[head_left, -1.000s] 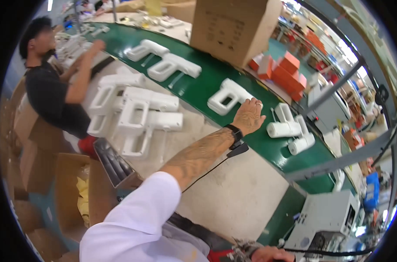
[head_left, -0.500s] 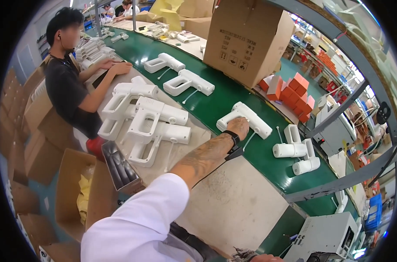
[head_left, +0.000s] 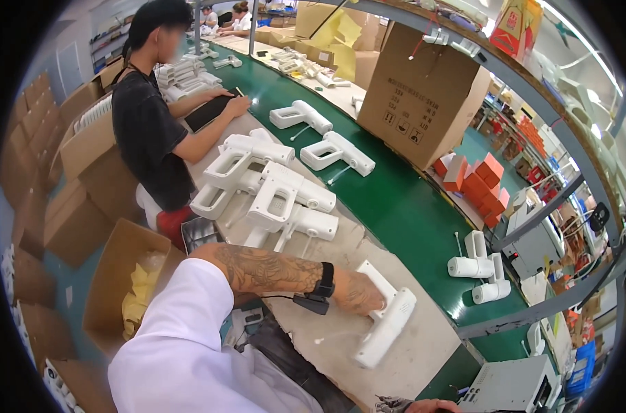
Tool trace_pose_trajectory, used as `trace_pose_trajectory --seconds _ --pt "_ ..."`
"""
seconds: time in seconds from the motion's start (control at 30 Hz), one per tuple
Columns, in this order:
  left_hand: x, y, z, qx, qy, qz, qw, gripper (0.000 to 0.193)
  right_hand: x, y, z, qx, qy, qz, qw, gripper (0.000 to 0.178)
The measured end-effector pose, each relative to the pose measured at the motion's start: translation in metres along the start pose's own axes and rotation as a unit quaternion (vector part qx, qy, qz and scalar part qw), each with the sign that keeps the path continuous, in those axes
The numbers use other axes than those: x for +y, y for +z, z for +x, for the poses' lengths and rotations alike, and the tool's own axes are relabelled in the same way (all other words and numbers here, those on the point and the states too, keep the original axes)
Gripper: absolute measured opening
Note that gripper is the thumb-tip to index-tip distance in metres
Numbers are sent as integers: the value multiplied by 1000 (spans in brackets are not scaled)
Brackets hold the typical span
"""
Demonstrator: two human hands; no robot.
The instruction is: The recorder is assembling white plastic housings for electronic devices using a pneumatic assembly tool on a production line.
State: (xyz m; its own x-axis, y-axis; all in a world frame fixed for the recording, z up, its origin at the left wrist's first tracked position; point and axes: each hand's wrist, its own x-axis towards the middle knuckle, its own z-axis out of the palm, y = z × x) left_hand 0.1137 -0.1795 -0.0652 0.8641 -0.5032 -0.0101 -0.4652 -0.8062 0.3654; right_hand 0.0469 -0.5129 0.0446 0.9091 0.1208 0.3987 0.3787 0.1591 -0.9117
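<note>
My left hand (head_left: pixel 358 293) has its fingers round the loop handle (head_left: pixel 372 274) of a white gun-shaped device (head_left: pixel 389 327) over the pale worktop (head_left: pixel 426 341), shell probably light, stiff, slippery, handle likely safest; right hand's (head_left: pixel 433 406) grip, can't tell.

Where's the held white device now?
In the head view, the white device is lower right of centre, in the left hand, over the beige worktop beside the green belt.

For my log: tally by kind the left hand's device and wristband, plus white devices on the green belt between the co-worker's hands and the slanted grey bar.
White device in left hand: 1
White devices on belt: 4
Black wristband: 1
Total: 6
</note>
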Motion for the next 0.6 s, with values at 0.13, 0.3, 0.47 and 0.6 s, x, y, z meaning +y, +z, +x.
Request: trace_pose_trajectory --seconds 0.13,0.3,0.47,0.6 --pt "4 4 -10 53 40 -43 997 21 -2 -23 -26 -3 70 154 986 72" --pt "32 -34 -13 -29 -129 -37 990 46 22 0 -1 -14 9 62 998 74" --pt "72 2 16 85 -200 57 974 90 7 11 -3 -2 -15 -3 1000 75" --pt "77 13 25 90 -89 102 987 87 -2 2 8 -41 44 -28 998 68"
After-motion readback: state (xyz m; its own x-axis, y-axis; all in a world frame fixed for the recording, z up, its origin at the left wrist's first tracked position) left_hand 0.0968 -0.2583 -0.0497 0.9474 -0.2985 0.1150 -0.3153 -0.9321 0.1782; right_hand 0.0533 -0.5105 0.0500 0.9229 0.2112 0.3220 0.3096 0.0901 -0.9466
